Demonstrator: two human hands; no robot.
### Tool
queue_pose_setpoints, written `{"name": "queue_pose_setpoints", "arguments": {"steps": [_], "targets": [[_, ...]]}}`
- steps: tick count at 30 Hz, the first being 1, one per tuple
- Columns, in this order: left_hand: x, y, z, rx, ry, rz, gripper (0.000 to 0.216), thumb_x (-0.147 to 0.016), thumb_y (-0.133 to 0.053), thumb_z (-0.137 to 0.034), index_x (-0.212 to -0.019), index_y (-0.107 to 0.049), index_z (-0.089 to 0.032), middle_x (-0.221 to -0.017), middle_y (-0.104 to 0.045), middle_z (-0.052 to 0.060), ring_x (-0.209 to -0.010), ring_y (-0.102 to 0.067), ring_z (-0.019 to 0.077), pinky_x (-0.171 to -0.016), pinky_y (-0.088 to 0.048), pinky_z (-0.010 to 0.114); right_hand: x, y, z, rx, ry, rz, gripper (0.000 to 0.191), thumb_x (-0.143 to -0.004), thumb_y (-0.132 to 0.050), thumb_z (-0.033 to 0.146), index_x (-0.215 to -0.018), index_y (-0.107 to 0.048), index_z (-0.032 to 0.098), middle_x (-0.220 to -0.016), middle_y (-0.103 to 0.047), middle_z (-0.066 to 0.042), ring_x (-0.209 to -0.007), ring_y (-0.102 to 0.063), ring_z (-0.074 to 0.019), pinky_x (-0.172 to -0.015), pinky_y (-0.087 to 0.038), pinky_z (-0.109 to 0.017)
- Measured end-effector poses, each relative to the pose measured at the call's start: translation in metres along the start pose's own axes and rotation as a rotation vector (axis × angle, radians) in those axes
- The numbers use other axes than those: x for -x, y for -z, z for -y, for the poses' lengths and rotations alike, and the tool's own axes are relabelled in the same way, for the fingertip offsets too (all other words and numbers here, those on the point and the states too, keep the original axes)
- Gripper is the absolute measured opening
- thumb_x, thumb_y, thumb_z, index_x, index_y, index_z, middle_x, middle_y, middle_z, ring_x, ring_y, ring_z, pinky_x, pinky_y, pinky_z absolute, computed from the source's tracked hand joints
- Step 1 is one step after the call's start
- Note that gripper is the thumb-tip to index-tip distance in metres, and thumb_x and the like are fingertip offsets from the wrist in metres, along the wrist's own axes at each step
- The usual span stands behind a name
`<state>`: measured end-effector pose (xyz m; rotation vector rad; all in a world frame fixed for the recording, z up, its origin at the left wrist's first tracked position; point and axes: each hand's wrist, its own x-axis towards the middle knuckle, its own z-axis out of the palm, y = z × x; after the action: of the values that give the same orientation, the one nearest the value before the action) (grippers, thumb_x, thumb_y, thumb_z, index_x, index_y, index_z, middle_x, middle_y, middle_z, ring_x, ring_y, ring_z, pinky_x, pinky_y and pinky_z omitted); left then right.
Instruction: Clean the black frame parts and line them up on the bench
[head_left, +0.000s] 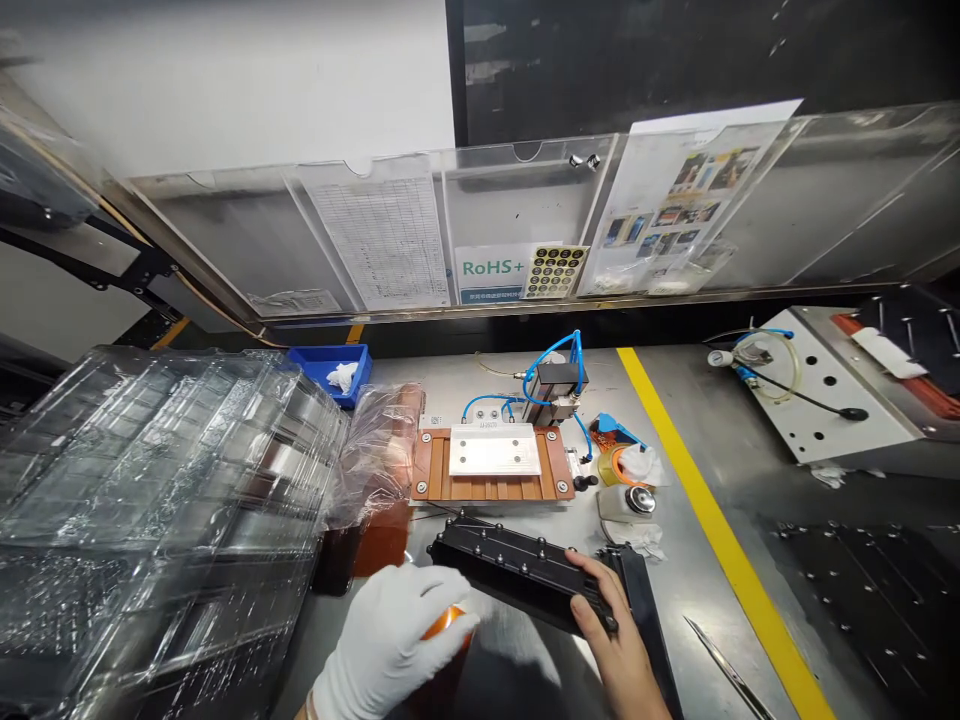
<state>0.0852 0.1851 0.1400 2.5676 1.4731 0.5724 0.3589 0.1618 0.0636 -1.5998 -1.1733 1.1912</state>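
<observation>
My left hand [394,625], in a white glove, is closed around a small orange object [444,622] at the near edge of the bench. My bare right hand [611,640] grips the right end of a long black plate [517,572] studded with screws, holding it tilted just above the bench. Beyond the black plate sits an orange-brown fixture [555,470] with a pale metal block [495,450] on top and blue air hoses [555,355] running to it.
A tall stack of clear plastic trays [150,500] fills the left. A blue bin [334,372] stands behind it. A small bottle [630,502], tape and wipes lie right of the fixture. A yellow line [712,520], tweezers [724,665] and a grey machine [825,400] are to the right.
</observation>
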Motion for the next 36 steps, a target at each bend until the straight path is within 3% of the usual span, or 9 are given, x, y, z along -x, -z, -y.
{"name": "queue_pose_setpoints", "arguments": {"steps": [3,6,10,16,19,22,26,29,36], "targets": [[-0.011,-0.004,-0.008,-0.157,-0.027,0.336,0.018,-0.094,-0.054,-0.027,-0.109,-0.063,-0.026,-0.093,-0.076,-0.003,-0.063,-0.07,0.0203,-0.051,-0.05,0.032,0.001,-0.003,-0.002,0.012,-0.015,-0.002,0.05,-0.085,-0.057,0.065,-0.118,-0.064,0.027,-0.127,-0.061,-0.009,-0.127,-0.051,-0.0342,-0.108,-0.041,-0.05],[-0.02,-0.018,-0.008,-0.265,-0.003,0.494,0.029,-0.086,-0.056,-0.007,-0.105,-0.066,-0.026,-0.082,-0.075,-0.003,-0.06,-0.071,0.0236,-0.05,-0.053,0.032,0.003,-0.007,-0.006,0.017,-0.026,0.026,0.049,-0.087,-0.057,0.062,-0.122,-0.062,0.028,-0.129,-0.06,-0.008,-0.129,-0.05,-0.0327,-0.109,-0.04,-0.048],[-0.028,-0.026,-0.018,-0.265,0.003,0.517,0.022,-0.082,-0.059,-0.007,-0.095,-0.067,-0.023,-0.071,-0.072,-0.001,-0.056,-0.071,0.0253,-0.049,-0.056,0.032,0.005,-0.018,-0.005,-0.002,-0.044,-0.015,0.05,-0.088,-0.056,0.062,-0.121,-0.062,0.026,-0.127,-0.06,-0.009,-0.127,-0.051,-0.0319,-0.109,-0.04,-0.048],[-0.038,-0.035,-0.064,-0.225,-0.145,0.527,0.032,-0.087,-0.05,-0.008,-0.114,-0.063,-0.018,-0.094,-0.075,0.007,-0.057,-0.071,0.0263,-0.044,-0.056,0.035,0.003,-0.042,0.004,-0.043,-0.018,-0.035,0.049,-0.089,-0.055,0.062,-0.118,-0.063,0.024,-0.121,-0.064,-0.009,-0.122,-0.055,-0.0297,-0.106,-0.043,-0.044],[-0.041,-0.044,-0.071,-0.2,-0.162,0.546,0.035,-0.087,-0.049,-0.008,-0.118,-0.062,-0.017,-0.099,-0.076,0.009,-0.058,-0.071,0.0269,-0.044,-0.056,0.036,0.003,-0.045,0.006,-0.054,-0.012,-0.028,0.049,-0.088,-0.056,0.062,-0.118,-0.064,0.023,-0.12,-0.065,-0.009,-0.121,-0.056,-0.0295,-0.104,-0.045,-0.043],[-0.038,-0.045,-0.057,-0.186,-0.101,0.58,0.033,-0.089,-0.047,-0.01,-0.115,-0.063,-0.022,-0.096,-0.076,0.005,-0.061,-0.072,0.0274,-0.049,-0.057,0.037,0.003,-0.04,0.004,-0.043,-0.025,-0.04,0.049,-0.088,-0.057,0.062,-0.117,-0.065,0.024,-0.121,-0.066,-0.009,-0.121,-0.056,-0.0298,-0.105,-0.044,-0.043],[-0.026,-0.033,-0.016,-0.236,0.06,0.662,0.025,-0.087,-0.05,-0.009,-0.096,-0.067,-0.024,-0.073,-0.073,0.003,-0.061,-0.072,0.0302,-0.052,-0.056,0.037,0.002,-0.024,-0.006,-0.015,-0.074,-0.051,0.049,-0.087,-0.059,0.062,-0.117,-0.067,0.024,-0.124,-0.065,-0.009,-0.123,-0.055,-0.0309,-0.106,-0.043,-0.044],[-0.018,-0.024,0.006,-0.288,0.144,0.721,0.036,-0.083,-0.047,-0.001,-0.101,-0.069,-0.023,-0.071,-0.074,0.006,-0.064,-0.073,0.0317,-0.056,-0.056,0.038,0.002,-0.014,-0.015,0.001,-0.117,-0.003,0.051,-0.085,-0.061,0.061,-0.12,-0.066,0.025,-0.128,-0.064,-0.008,-0.127,-0.053,-0.0323,-0.101,-0.048,-0.042],[-0.011,-0.034,-0.005,-0.295,0.164,0.738,0.029,-0.083,-0.044,0.002,-0.086,-0.07,-0.011,-0.086,-0.072,0.017,-0.087,-0.07,0.0328,-0.076,-0.055,0.046,0.005,-0.027,-0.011,-0.012,-0.129,-0.034,0.054,-0.084,-0.059,0.066,-0.115,-0.068,0.023,-0.122,-0.066,-0.009,-0.123,-0.055,-0.0321,-0.105,-0.044,-0.044]]}}
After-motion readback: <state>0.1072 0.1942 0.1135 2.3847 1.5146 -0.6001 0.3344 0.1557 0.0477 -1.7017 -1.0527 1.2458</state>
